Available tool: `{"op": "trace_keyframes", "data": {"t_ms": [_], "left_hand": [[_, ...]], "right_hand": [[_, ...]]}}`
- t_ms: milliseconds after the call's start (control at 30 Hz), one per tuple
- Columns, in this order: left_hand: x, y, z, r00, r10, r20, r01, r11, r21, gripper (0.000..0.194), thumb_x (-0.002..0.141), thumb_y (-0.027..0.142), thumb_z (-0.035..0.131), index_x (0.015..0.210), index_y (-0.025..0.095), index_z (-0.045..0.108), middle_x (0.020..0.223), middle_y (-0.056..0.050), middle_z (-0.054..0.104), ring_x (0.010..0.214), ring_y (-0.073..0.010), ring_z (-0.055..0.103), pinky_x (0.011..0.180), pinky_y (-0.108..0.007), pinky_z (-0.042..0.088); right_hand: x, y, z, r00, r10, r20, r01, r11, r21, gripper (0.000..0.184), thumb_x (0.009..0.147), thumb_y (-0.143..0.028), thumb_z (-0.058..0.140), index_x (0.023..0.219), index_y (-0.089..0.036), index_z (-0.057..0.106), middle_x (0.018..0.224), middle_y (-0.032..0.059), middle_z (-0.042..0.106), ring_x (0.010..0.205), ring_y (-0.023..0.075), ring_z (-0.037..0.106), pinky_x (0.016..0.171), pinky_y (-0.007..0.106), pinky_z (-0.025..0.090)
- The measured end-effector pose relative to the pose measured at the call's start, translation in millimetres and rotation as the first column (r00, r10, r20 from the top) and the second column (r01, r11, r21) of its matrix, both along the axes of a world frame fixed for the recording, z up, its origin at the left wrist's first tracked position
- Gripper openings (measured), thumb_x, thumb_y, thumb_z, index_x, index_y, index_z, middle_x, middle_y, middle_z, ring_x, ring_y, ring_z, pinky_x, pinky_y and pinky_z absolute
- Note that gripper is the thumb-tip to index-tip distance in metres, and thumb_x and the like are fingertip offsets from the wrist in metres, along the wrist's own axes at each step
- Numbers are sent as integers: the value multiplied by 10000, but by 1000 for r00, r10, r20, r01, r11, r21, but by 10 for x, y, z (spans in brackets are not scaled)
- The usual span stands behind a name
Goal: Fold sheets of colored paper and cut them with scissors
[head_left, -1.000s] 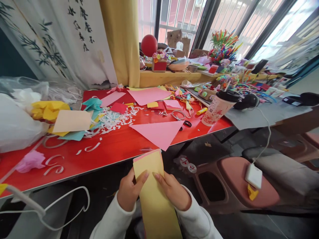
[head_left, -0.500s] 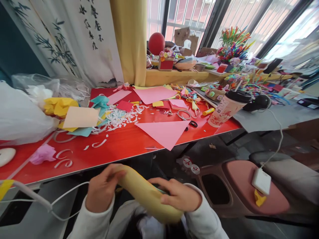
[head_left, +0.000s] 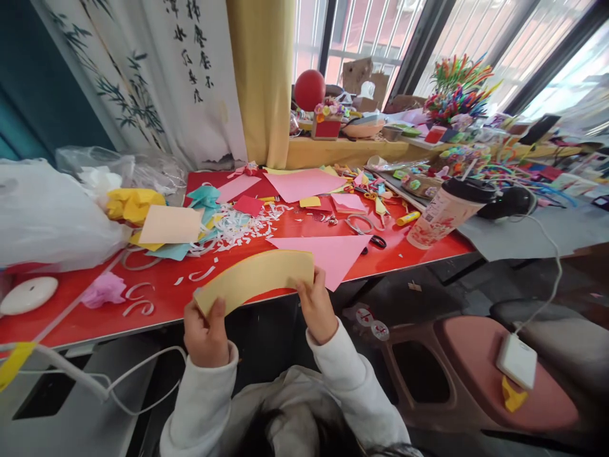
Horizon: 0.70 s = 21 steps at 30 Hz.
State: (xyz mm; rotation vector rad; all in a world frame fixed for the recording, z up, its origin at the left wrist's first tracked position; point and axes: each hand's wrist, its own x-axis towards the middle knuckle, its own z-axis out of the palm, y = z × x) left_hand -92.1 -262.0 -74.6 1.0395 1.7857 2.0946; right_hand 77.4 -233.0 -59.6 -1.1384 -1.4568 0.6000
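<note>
Yellow strip (head_left: 259,274) — ends pinched in both hands' fingers (head_left: 217,310) — near table edge (head_left: 164,325).

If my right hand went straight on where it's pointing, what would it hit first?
Beyond the yellow paper it holds, your right hand would probably meet the pink sheet on the red table, though height and depth are unclear here.

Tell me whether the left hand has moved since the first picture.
Yes: the left hand has moved left along the red table, toward the crumpled purple paper.
</note>
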Motion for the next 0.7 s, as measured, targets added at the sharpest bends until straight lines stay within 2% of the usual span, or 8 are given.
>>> {"op": "trace_keyframes", "data": {"t_ms": [67, 133, 267, 333, 433, 533, 600, 700], "left_hand": [[-55, 21, -93, 999, -15, -37, 11, 996, -90, 376, 657, 440, 663, 895, 162, 571, 781, -27, 626, 724, -158, 603, 738, -287, 486], [-59, 1, -92, 996, -10, -86, -3, 989, -150, 375, 665, 463, 647, 886, 172, 565, 773, -30, 627, 728, -169, 607, 719, -285, 479], [13, -101, 71, 971, 43, -235, -119, 941, -318, 365, 699, 454, 625, 921, 168, 572, 775, -51, 635, 714, -198, 618, 656, -289, 461], [25, -139, 126, 953, 46, -299, -158, 919, -363, 371, 718, 435, 617, 961, 158, 575, 816, -70, 641, 721, -208, 621, 653, -294, 456], [-3, -152, 126, 942, 22, -334, -155, 913, -377, 388, 740, 421, 601, 1012, 145, 573, 851, -85, 644, 722, -213, 625, 657, -300, 455], [-33, -135, 90, 940, 23, -342, -157, 916, -370, 458, 719, 445, 616, 1048, 130, 568, 906, -115, 648, 787, -245, 634, 675, -318, 461], [-41, -124, 79, 943, 11, -332, -141, 917, -372, 461, 713, 450, 619, 1046, 135, 575, 925, -122, 651, 825, -260, 636, 690, -327, 464], [-51, -118, 77, 953, 13, -303, -135, 913, -386, 446, 719, 443, 614, 1041, 137, 584, 827, -103, 662, 791, -262, 644, 681, -332, 469]], "right_hand": [[-17, 19, -68, 999, -35, -41, 35, 999, 15, 159, 881, -248, 375, 1021, -195, 322, 983, 102, 545, 835, 163, 586, 728, 313, 488], [-27, 5, -104, 996, -53, -76, 55, 998, 32, 108, 895, -230, 339, 992, -208, 299, 965, 87, 527, 832, 144, 574, 741, 302, 480], [-26, -29, -121, 993, -81, -86, 85, 996, 37, 127, 886, -240, 381, 963, -214, 283, 962, 83, 499, 868, 143, 560, 764, 304, 467], [-17, -39, -124, 993, -84, -82, 86, 996, 22, 138, 881, -247, 396, 954, -215, 282, 945, 84, 516, 857, 150, 573, 749, 307, 470], [-17, -61, -121, 992, -36, -123, 37, 999, 3, 122, 889, -244, 382, 958, -218, 285, 888, 74, 569, 827, 158, 608, 720, 300, 480], [-30, -86, -105, 988, 39, -152, -35, 999, 31, 181, 894, -232, 376, 1047, -212, 280, 948, 94, 607, 913, 164, 615, 753, 293, 483], [-31, -100, -92, 992, 50, -114, -47, 998, 33, 244, 893, -224, 380, 1116, -202, 284, 1001, 104, 616, 934, 163, 613, 756, 284, 483], [-20, -127, -71, 1000, 12, -22, -12, 1000, 3, 206, 898, -221, 366, 1101, -193, 385, 955, 81, 642, 837, 158, 632, 720, 270, 482]]}}
